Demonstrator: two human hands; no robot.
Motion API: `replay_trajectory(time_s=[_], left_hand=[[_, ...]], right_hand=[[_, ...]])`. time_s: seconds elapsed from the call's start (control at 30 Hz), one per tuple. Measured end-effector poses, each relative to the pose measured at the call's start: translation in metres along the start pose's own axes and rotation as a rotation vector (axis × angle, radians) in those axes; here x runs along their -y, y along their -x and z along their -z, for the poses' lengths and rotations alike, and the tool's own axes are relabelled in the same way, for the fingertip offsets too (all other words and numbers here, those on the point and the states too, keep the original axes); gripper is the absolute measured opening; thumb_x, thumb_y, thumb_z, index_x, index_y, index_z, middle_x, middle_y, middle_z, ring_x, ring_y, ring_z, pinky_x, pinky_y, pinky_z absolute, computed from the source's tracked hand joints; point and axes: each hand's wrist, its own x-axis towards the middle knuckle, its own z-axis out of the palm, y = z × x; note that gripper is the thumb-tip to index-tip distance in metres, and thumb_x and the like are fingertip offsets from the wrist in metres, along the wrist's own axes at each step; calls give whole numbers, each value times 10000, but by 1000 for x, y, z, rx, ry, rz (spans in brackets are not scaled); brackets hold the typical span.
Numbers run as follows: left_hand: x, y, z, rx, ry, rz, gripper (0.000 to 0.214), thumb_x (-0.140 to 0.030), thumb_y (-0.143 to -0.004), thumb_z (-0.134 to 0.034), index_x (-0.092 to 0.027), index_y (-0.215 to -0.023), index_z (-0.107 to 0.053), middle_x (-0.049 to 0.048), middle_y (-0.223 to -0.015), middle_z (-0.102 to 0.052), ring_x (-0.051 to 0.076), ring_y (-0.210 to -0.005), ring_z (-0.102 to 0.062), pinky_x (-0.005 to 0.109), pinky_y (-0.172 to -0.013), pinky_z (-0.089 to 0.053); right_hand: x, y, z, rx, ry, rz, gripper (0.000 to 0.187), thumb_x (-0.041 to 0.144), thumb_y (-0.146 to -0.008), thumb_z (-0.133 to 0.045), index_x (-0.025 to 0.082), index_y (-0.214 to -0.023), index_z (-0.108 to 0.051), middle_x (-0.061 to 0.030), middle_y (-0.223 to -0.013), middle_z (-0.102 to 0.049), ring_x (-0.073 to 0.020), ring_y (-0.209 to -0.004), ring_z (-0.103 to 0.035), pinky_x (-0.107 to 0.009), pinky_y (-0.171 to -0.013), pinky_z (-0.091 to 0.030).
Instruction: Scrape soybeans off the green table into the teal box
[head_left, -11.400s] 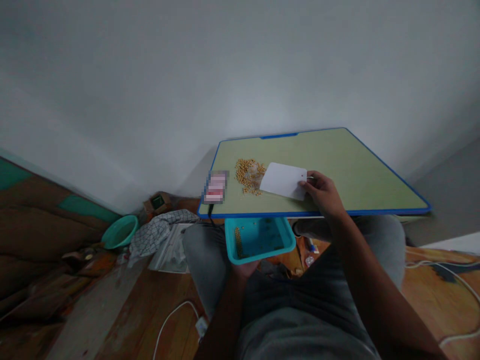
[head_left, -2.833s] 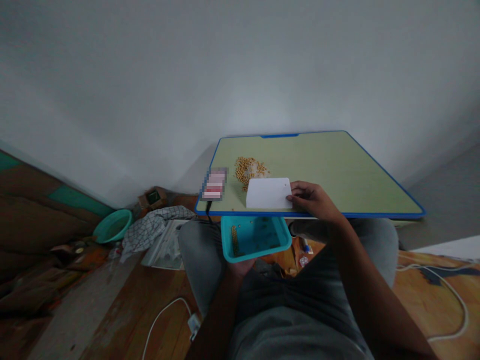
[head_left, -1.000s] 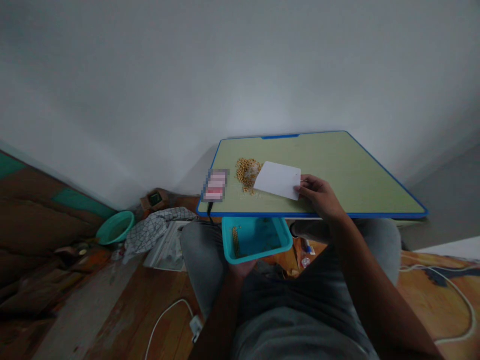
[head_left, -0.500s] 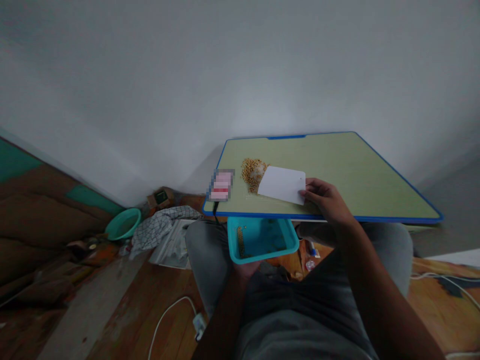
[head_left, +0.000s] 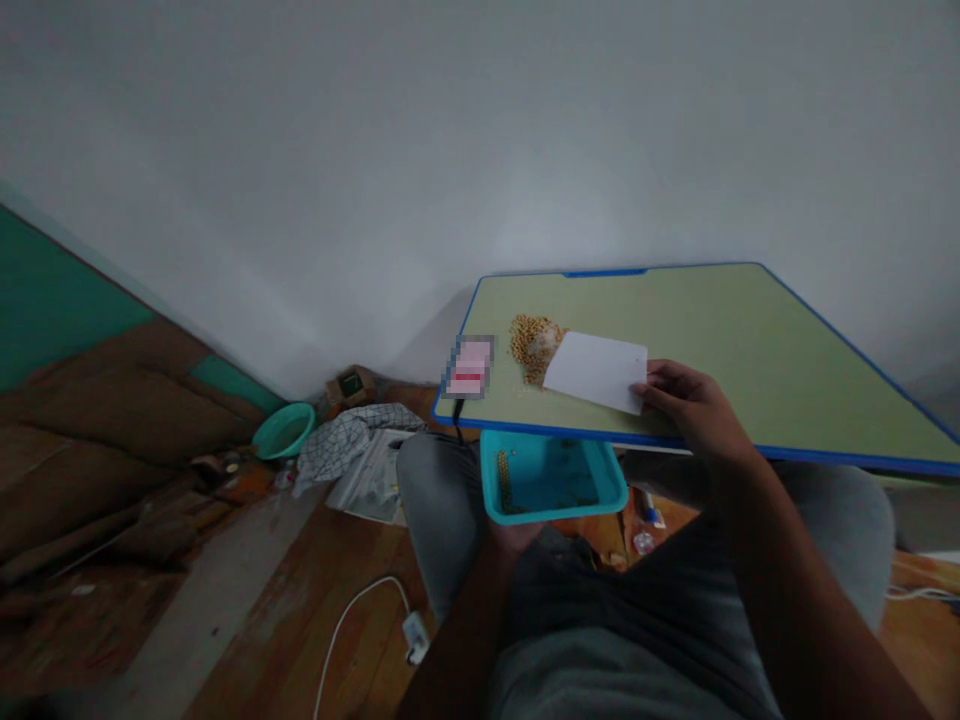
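My right hand (head_left: 690,405) grips the right edge of a flat white card (head_left: 596,371) lying on the green table (head_left: 735,340). The card's left edge touches a small pile of yellow beans (head_left: 531,339). My left hand (head_left: 517,538) holds a teal tray (head_left: 555,485) from underneath, just below the table's front edge. A line of beans lies along the tray's left wall.
A small blurred pink item (head_left: 469,367) lies at the table's left front corner. On the wooden floor to the left are a teal basin (head_left: 283,429), a checked cloth (head_left: 346,441) and a white cable with an adapter (head_left: 411,633). My grey-clad knees sit under the table.
Earlier the card swept toward the table's front edge, then moved back against the bean pile. The view has swung left, so everything sits further right in frame.
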Motion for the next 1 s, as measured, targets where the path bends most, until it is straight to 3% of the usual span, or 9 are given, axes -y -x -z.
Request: replay_trajectory(time_s=[0.27, 0.43, 0.57, 0.63, 0.87, 1.0], left_hand=[[-2, 7, -5, -80, -166, 12, 711, -638, -1022, -332, -265, -1461, -747, 29, -1561, -695, 451, -1668, -312, 683, -1273, -352], [-8, 12, -14, -104, -152, 13, 685, -608, -1039, -327, -247, -1423, -765, 18, -1504, -738, 456, -1628, -398, 658, -1274, -377], [-18, 18, -31, -127, -127, 35, 707, -635, -1041, -382, -160, -1415, -749, 127, -1452, -771, 441, -1573, -499, 610, -1261, -441], [-25, 24, -42, -115, -141, 65, 676, -633, -1044, -425, -155, -1394, -750, 137, -1426, -786, 423, -1543, -543, 596, -1260, -457], [-41, 34, -69, -166, -112, 113, 702, -558, -1100, -267, -98, -1248, -776, 185, -1313, -827, 429, -1488, -593, 622, -1218, -490], [-33, 27, -78, -314, -90, 71, 684, -547, -1091, -250, -124, -1205, -774, 187, -1299, -832, 411, -1518, -571, 587, -1222, -496]], right_hand=[[-1, 3, 3, -47, -7, -63, 404, 452, -619, -1010, 308, -943, -818, -21, -827, -774, -181, -686, -675, -291, -574, -563], [2, 4, 0, -61, -6, -72, 428, 469, -593, -1018, 301, -930, -814, -9, -819, -776, -171, -666, -672, -287, -574, -570], [1, 5, 1, -85, 0, -71, 417, 468, -610, -1013, 305, -942, -821, 3, -830, -781, -162, -669, -681, -265, -566, -563], [1, 6, 1, -83, -5, -78, 432, 476, -610, -1020, 305, -953, -819, 2, -840, -783, -168, -683, -692, -272, -576, -577], [3, 5, 0, -64, -23, -76, 435, 463, -612, -1021, 300, -961, -821, 4, -848, -789, -169, -708, -704, -277, -623, -598], [3, 4, 0, -49, -25, -62, 401, 441, -619, -1008, 293, -943, -823, -2, -838, -791, -168, -685, -691, -271, -598, -583]])
